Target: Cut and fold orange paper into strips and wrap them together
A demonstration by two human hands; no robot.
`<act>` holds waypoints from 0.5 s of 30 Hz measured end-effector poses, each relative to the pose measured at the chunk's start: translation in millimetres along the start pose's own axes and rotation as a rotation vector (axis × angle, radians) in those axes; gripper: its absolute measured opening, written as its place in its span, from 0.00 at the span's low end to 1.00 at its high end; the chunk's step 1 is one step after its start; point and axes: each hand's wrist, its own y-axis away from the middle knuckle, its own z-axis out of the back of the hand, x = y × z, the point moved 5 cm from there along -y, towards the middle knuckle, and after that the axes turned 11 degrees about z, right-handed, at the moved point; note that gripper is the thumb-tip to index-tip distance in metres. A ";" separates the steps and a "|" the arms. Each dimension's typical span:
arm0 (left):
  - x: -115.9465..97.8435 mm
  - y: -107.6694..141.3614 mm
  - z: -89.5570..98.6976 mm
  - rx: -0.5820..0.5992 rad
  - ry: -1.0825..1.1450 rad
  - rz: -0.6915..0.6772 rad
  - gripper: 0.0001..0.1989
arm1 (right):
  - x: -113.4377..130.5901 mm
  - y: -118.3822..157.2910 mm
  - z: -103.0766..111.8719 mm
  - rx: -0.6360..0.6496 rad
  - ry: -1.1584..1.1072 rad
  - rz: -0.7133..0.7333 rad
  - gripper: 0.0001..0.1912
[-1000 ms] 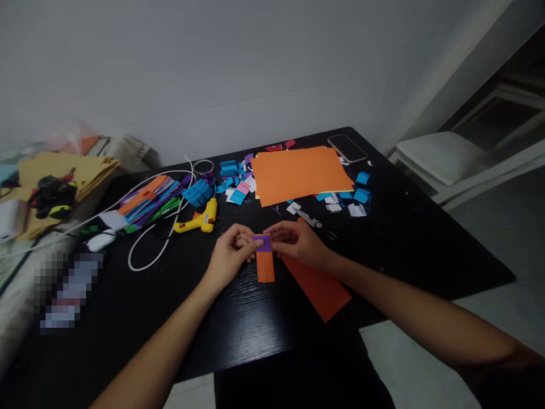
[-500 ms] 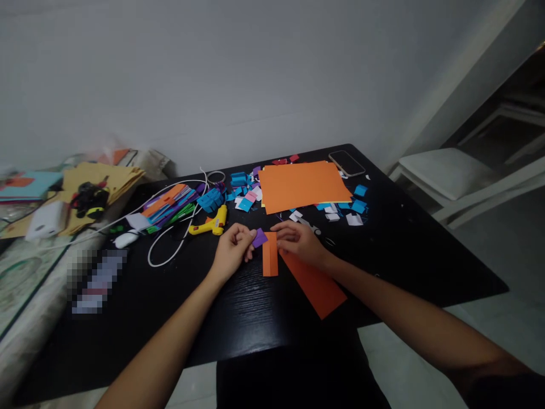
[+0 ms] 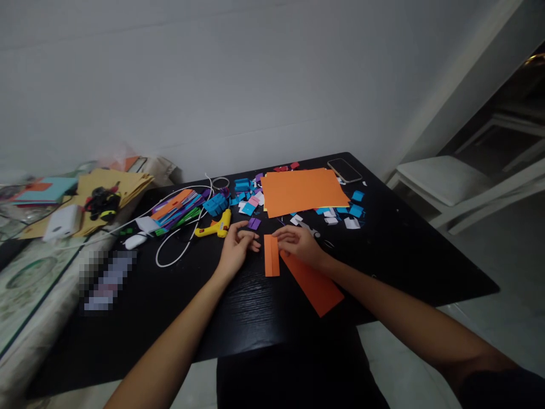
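Observation:
My left hand point(image 3: 238, 245) is just above the black table, fingers loosely bent and a little apart, with nothing in them. Beyond its fingertips a small purple paper piece point(image 3: 254, 223) with a crease lies flat. My right hand point(image 3: 300, 244) pinches the upper right edge of a short orange paper strip point(image 3: 271, 258), which has a lengthwise fold line. A longer orange paper strip point(image 3: 317, 289) slants toward the table's front edge, its upper end partly hidden under my right hand. Scissors point(image 3: 310, 228) lie behind that hand, mostly covered.
Orange sheets point(image 3: 306, 190) are stacked at the back over scattered blue, white and purple paper bits. A yellow glue gun point(image 3: 216, 225), a white cable point(image 3: 159, 258) and coloured strips point(image 3: 181, 207) lie left. A phone point(image 3: 344, 170) rests back right; a white chair point(image 3: 443, 177) stands beyond.
My left hand has let go of the purple paper piece, which now lies farther back on the table. My right hand stays at the short orange strip. The view has shifted slightly.

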 end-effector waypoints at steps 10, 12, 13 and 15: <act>-8.2 13.5 -20.0 0.245 -0.059 0.037 0.16 | -1.9 0.3 1.2 0.028 -0.065 -0.004 0.10; -8.2 13.5 -19.9 0.255 -0.057 0.041 0.16 | -2.0 0.2 1.4 0.027 -0.071 -0.007 0.10; -8.1 13.4 -19.8 0.259 -0.056 0.042 0.16 | -2.0 0.3 1.5 0.026 -0.073 -0.007 0.10; -7.8 13.3 -19.7 0.265 -0.055 0.045 0.16 | -1.7 0.5 1.6 0.025 -0.075 -0.005 0.11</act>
